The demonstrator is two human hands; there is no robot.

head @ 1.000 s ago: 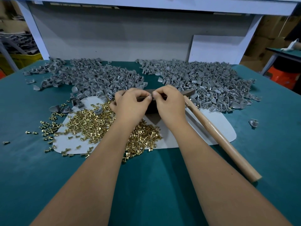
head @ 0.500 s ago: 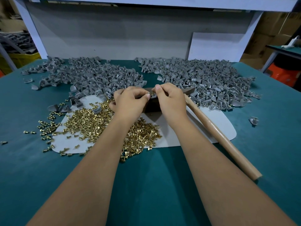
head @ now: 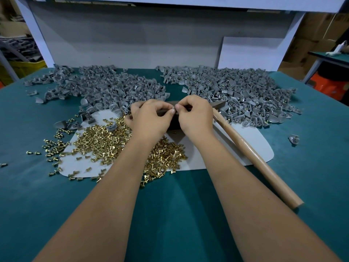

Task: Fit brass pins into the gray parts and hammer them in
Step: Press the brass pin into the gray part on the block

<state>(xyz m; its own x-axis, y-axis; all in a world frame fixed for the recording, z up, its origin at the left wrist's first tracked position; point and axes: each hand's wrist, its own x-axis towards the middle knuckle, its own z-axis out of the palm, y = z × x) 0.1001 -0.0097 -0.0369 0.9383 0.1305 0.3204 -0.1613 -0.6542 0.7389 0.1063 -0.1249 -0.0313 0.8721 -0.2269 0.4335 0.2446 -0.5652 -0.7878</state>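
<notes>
The left hand (head: 151, 118) and right hand (head: 194, 116) meet fingertip to fingertip, pinching something small, likely a pin and gray part. Loose brass pins (head: 105, 142) lie under the left wrist, and the hammer (head: 253, 152) lies just right of the right hand. Seating the pin straight before hammering seems wise.

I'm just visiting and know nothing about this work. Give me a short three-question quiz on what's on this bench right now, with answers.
1. True or false: the hammer is being swung.
2. Where do the loose brass pins mostly lie: A) under the left forearm on the white mat, B) at the table's far right edge, C) in a box?
3. What are the left hand and right hand doing?

Key
1. False; it lies on the table beside the right forearm.
2. A.
3. Fingertips meet, pinching something small over a dark block; what exactly is too small to tell.
</notes>
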